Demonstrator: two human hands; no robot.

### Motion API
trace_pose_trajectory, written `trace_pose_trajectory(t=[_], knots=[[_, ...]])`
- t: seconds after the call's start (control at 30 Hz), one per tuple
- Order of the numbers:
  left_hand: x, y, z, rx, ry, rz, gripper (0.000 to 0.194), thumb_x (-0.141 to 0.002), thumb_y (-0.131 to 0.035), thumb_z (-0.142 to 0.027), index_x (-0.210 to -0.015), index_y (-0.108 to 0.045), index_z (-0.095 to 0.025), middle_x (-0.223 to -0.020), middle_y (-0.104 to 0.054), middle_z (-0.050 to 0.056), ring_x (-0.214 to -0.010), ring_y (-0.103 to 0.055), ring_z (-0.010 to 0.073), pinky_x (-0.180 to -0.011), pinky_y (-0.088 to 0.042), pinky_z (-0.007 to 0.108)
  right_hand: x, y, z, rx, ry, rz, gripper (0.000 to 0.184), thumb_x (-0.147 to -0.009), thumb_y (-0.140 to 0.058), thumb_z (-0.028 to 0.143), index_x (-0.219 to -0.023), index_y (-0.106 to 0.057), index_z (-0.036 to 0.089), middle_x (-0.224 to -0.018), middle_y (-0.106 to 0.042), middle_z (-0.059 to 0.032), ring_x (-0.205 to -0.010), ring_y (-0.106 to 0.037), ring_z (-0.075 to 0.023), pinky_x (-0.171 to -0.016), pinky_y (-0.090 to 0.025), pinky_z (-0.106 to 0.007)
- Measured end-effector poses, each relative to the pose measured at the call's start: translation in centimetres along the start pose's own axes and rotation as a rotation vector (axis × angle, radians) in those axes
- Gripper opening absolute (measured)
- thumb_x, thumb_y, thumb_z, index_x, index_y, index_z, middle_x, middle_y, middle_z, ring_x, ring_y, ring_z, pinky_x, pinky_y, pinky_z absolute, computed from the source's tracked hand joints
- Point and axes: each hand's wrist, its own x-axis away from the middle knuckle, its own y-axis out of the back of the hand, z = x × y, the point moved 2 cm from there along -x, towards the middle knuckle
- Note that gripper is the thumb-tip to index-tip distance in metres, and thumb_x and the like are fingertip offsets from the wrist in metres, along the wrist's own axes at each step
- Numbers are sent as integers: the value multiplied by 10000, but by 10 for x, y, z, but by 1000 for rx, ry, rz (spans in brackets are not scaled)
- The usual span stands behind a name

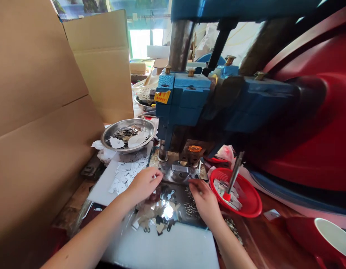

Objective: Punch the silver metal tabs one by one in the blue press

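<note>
My left hand (143,184) rests at the front of the blue press machine (186,101), fingers curled near its steel die plate (178,172); what they pinch is too small to name. My right hand (204,200) lies palm down by the plate's front edge, fingertips pressed together over a pile of small shiny metal stampings (161,211) on a dark tray. Whether the right fingers hold a piece is hidden.
A steel bowl (128,135) of metal scraps sits at the back left, with loose white pieces (126,173) on a white board. A red dish (247,200) with parts and a tool stands to the right. Cardboard (41,112) walls the left. A red machine housing (315,123) fills the right.
</note>
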Motion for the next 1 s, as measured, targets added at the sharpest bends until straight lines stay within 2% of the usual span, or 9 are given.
trace_pose_trajectory(t=[0.1, 0.2, 0.33, 0.43, 0.53, 0.7, 0.8, 0.9, 1.0], knots=[[32, -2, 8, -136, -13, 124, 152, -829, -544, -284, -898, -671, -235, -931, -625, 33, -917, -551, 215, -828, -419, 330, 21, 1, -4, 12, 2, 50, 240, -838, -494, 394, -856, -664, 226, -879, -684, -52, -879, -622, -225, -823, -477, -381], [45, -12, 13, -209, 8, 147, 154, -782, -610, -276, -920, -667, -239, -965, -601, 44, -940, -535, 228, -829, -407, 332, 31, 5, -11, 36, 9, 38, 258, -846, -487, 407, -880, -669, 227, -900, -695, -59, -890, -632, -227, -828, -487, -384], [47, -18, 12, -187, 42, 118, 90, -772, -595, -202, -834, -649, -239, -915, -621, 15, -892, -551, 206, -783, -401, 304, 34, 19, -26, 156, -13, -34, 272, -856, -462, 400, -885, -662, 216, -895, -703, -69, -874, -645, -232, -812, -503, -391], [48, -16, 13, -154, 116, 111, 81, -787, -579, -214, -820, -647, -245, -831, -664, -7, -808, -581, 193, -724, -391, 290, 36, 27, -35, 266, 10, -37, 268, -865, -450, 382, -886, -658, 214, -894, -707, -64, -858, -650, -233, -792, -510, -390], [50, -12, 14, -96, 182, 102, 99, -811, -549, -261, -816, -647, -251, -768, -682, -22, -746, -598, 185, -673, -385, 275, 32, 28, -37, 384, 79, -29, 273, -888, -427, 347, -916, -660, 206, -905, -702, -61, -855, -646, -233, -779, -505, -393], [55, -8, 12, 29, 148, 6, 135, -814, -519, -281, -751, -623, -223, -806, -666, 0, -785, -597, 190, -716, -421, 286, 13, 20, -28, 574, 251, -6, 270, -903, -424, 296, -974, -674, 219, -915, -680, -53, -856, -610, -229, -745, -486, -376], [58, -11, 14, 136, 221, -18, 169, -816, -511, -299, -885, -650, -234, -821, -677, 10, -740, -606, 192, -698, -454, 299, 4, 16, -23, 622, 315, -10, 266, -906, -432, 305, -972, -682, 243, -874, -665, -49, -837, -587, -220, -733, -467, -369], [61, -14, 13, 200, 211, -58, 285, -813, -502, -276, -1066, -632, -263, -1025, -669, 26, -884, -610, 204, -820, -461, 326, 2, 13, -24, 594, 348, -4, 257, -908, -440, 328, -906, -686, 255, -866, -656, -43, -822, -577, -211, -743, -457, -375], [59, -19, 9, 271, 212, -23, 243, -810, -498, -263, -1005, -643, -250, -982, -671, 20, -866, -614, 193, -808, -469, 313, 3, 13, -26, 562, 361, -20, 257, -910, -441, 341, -879, -679, 248, -871, -656, -42, -834, -575, -212, -762, -452, -380]])
